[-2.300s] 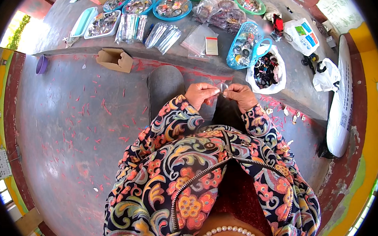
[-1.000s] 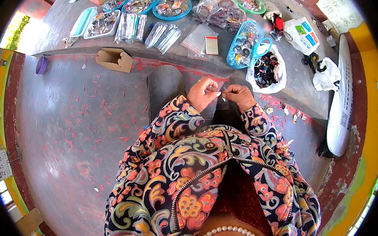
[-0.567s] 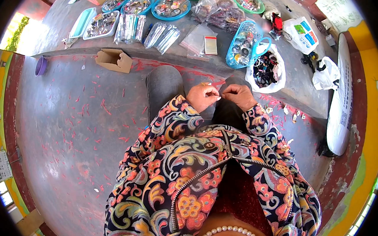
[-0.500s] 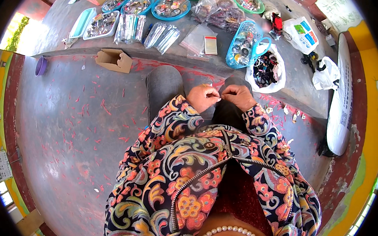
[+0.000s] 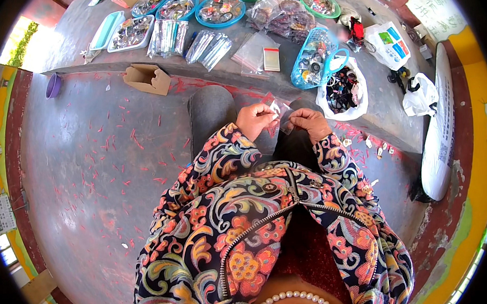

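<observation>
A small clear plastic bag (image 5: pixel 283 115) is stretched between my two hands above my knees. My left hand (image 5: pixel 255 121) pinches its left side, where a small white piece shows by the fingertips; whether that piece lies inside the bag I cannot tell. Thumb and fingers of my right hand (image 5: pixel 311 124) grip the bag's right edge. Closest to my right hand is a white plastic bag (image 5: pixel 323 103) of dark small items, standing on the ledge beside a blue basket (image 5: pixel 299 76) of small pieces.
On the raised concrete ledge (image 5: pixel 194 71) are bundles of slim packets (image 5: pixel 168 37), flat clear bags (image 5: pixel 248 54), a blue tray (image 5: pixel 221 22) and other trays of trinkets. An open cardboard box (image 5: pixel 147 79) and a purple bowl (image 5: pixel 53 85) rest on the floor, where red scraps are scattered.
My hands have moved slightly apart. The clear bag now shows spread between them, where before the fingertips were close together at a small white piece.
</observation>
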A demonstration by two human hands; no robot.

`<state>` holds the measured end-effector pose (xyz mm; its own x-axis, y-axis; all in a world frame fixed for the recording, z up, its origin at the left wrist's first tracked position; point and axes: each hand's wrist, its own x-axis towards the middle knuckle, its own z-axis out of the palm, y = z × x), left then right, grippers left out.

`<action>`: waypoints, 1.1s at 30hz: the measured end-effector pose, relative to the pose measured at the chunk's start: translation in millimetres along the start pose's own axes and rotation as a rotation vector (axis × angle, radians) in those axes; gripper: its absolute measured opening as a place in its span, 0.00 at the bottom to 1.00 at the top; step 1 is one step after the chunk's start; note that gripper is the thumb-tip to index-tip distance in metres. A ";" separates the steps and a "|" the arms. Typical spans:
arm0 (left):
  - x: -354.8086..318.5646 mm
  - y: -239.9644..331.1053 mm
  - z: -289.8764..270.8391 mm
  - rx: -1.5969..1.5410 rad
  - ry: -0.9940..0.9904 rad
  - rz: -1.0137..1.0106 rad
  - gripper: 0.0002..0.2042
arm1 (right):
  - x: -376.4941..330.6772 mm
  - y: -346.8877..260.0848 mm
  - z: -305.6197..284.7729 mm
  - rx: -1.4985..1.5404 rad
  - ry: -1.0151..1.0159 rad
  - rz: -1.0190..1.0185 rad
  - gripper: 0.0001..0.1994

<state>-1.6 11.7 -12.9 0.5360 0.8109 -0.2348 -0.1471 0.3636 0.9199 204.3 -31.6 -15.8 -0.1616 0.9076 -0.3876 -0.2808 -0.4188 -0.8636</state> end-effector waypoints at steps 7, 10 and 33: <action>-1.1 1.0 1.5 -0.007 -0.076 -0.025 0.10 | -2.8 -4.8 5.0 -0.063 -0.009 -0.025 0.04; -1.4 4.0 1.3 0.032 -0.077 -0.076 0.10 | -1.8 -4.5 3.1 -0.183 -0.010 -0.041 0.05; -6.9 -10.8 18.6 1.141 -0.025 0.421 0.08 | -12.9 -10.4 38.4 -1.432 -0.068 -0.257 0.10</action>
<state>11.8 -6.3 -15.3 0.6406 0.7543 0.1435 0.4955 -0.5489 0.6733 173.0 -40.1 10.6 -0.3078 0.9311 -0.1956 0.8498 0.1766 -0.4966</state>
